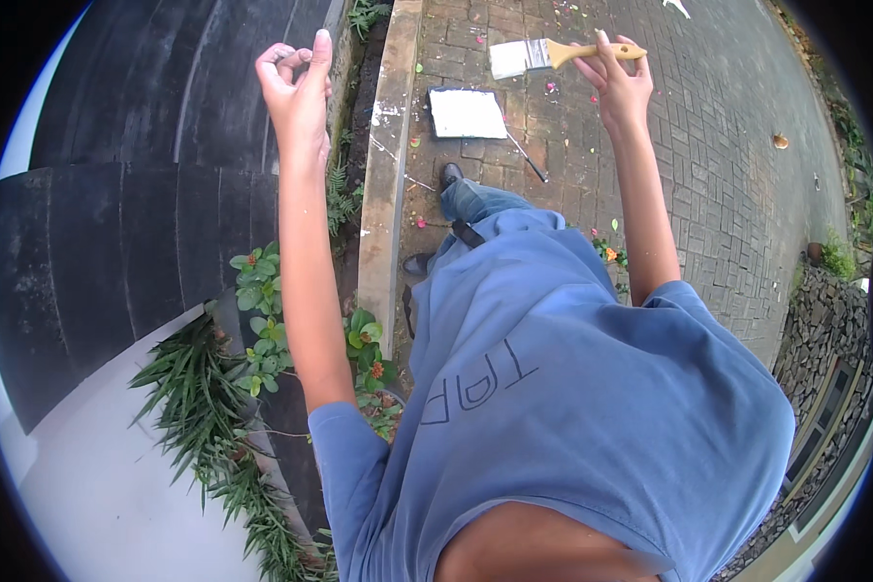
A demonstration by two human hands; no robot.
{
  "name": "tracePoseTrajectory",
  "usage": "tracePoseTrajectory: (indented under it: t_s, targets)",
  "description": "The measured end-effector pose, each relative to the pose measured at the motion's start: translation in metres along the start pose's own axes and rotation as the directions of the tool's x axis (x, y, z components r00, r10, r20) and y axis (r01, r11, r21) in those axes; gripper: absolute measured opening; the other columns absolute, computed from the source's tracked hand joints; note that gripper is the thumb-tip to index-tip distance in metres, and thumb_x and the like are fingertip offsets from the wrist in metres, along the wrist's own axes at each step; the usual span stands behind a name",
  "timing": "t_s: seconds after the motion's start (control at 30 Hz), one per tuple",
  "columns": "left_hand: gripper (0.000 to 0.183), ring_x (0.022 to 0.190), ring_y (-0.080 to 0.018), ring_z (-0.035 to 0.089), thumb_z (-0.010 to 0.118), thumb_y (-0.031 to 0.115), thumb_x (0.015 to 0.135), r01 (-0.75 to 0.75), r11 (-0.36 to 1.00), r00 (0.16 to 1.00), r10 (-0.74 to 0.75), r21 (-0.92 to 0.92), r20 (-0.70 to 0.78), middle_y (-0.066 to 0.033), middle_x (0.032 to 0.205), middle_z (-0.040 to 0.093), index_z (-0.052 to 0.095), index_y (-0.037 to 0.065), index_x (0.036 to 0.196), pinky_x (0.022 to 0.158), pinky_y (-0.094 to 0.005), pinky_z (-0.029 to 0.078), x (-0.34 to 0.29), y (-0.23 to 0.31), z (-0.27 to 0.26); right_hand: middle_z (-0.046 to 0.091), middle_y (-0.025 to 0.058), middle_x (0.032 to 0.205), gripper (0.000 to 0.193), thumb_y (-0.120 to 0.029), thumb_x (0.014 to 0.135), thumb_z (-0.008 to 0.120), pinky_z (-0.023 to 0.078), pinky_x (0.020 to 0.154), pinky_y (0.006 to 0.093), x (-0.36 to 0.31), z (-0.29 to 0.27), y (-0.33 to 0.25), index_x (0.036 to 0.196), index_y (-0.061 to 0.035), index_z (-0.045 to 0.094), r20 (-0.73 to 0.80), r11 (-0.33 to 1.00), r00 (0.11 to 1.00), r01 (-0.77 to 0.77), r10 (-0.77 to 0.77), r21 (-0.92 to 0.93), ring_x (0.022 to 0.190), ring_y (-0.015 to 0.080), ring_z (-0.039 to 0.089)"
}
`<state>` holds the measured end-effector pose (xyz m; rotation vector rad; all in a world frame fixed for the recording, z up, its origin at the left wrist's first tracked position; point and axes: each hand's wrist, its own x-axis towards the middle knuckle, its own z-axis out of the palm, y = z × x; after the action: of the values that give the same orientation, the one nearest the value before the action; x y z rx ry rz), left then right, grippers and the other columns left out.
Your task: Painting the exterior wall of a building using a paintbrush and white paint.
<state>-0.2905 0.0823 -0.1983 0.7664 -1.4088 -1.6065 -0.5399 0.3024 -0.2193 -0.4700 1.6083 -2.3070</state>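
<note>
My right hand [623,85] is closed around the wooden handle of a flat paintbrush [565,52], raised at the upper right. The brush lies nearly level, its white-coated bristles pointing left. At the upper left, my left hand [299,92] is up near the dark wall, thumb upright and fingers curled, with whitish smears on the fingers. Whether anything small sits in those fingers is hidden. On the paving between and below the hands rests a paint tray [468,113] with a dark rim, filled with white. A thin dark-tipped stick [528,158] lies against its lower right corner.
A dark panelled wall [107,233] fills the left side. Beside it runs a paint-spattered concrete kerb [390,145] with leafy plants [262,320] along it. Brick paving [718,175] spreads to the right, strewn with petals. A stone wall [815,330] stands far right.
</note>
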Motion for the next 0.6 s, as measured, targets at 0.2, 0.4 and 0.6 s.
tracePoseTrajectory:
  t_s: [0.2, 0.4, 0.6]
  targets:
    - [0.031, 0.062, -0.0063, 0.050, 0.058, 0.032, 0.089, 0.371, 0.912, 0.914, -0.391, 0.175, 0.103, -0.0040, 0.095, 0.057, 0.048, 0.009, 0.108, 0.056, -0.0201, 0.039, -0.002, -0.114, 0.038, 0.053, 0.0181, 0.104, 0.039, -0.004, 0.086, 0.058, 0.056, 0.081, 0.0468, 0.018, -0.066, 0.088, 0.117, 0.0000, 0.034, -0.190, 0.917, 0.911, -0.319, 0.366, 0.239, 0.098, 0.0410, 0.059]
    - [0.031, 0.062, -0.0064, 0.052, 0.048, 0.032, 0.094, 0.546, 0.800, 0.825, -0.565, 0.251, 0.006, -0.0022, 0.092, 0.059, 0.049, 0.009, 0.114, 0.055, -0.0201, 0.041, 0.025, -0.195, 0.076, 0.050, 0.0143, 0.105, 0.015, -0.006, 0.095, 0.038, 0.048, 0.095, 0.0475, 0.087, -0.076, 0.159, 0.105, 0.0056, 0.039, 0.047, 0.595, 0.749, -0.562, 0.661, 0.575, 0.115, 0.0384, 0.048]
    - [0.037, 0.062, -0.0085, 0.053, 0.043, 0.037, 0.095, 0.761, 0.632, 0.649, -0.747, 0.149, -0.142, -0.0043, 0.095, 0.056, 0.047, 0.008, 0.119, 0.057, -0.0229, 0.043, 0.019, -0.267, 0.116, 0.051, 0.0187, 0.107, 0.019, -0.016, 0.094, 0.045, 0.050, 0.092, 0.0437, 0.138, -0.125, 0.243, 0.097, 0.0025, 0.043, 0.029, 0.499, 0.633, -0.636, 0.773, 0.589, 0.105, 0.0350, 0.055]
